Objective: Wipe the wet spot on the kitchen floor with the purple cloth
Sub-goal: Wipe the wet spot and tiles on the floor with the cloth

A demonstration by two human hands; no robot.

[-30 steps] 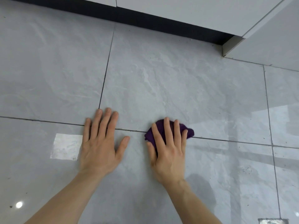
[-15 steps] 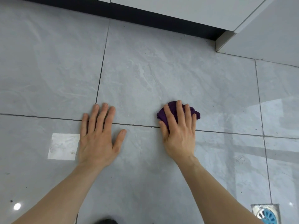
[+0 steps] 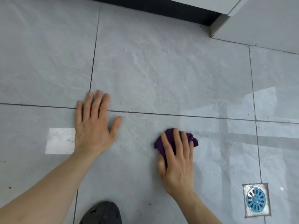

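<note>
My right hand (image 3: 177,160) presses flat on a crumpled purple cloth (image 3: 193,140) on the grey tiled floor (image 3: 161,70), just below the horizontal grout line. Most of the cloth is hidden under my fingers; its edges show at the left and the upper right. My left hand (image 3: 93,125) lies flat on the floor to the left, fingers spread across the grout line, holding nothing. Faint damp smears (image 3: 137,126) show on the tile between the two hands.
A metal floor drain with a blue grate (image 3: 256,200) sits at the lower right. A dark shoe (image 3: 102,213) shows at the bottom edge. White cabinets with a dark toe-kick (image 3: 161,7) run along the top. A bright square reflection (image 3: 59,141) lies beside my left wrist.
My right hand has pulled the cloth back toward me, from on the grout line to below it. My left hand has stayed in place. The view has tilted down, showing the shoe.
</note>
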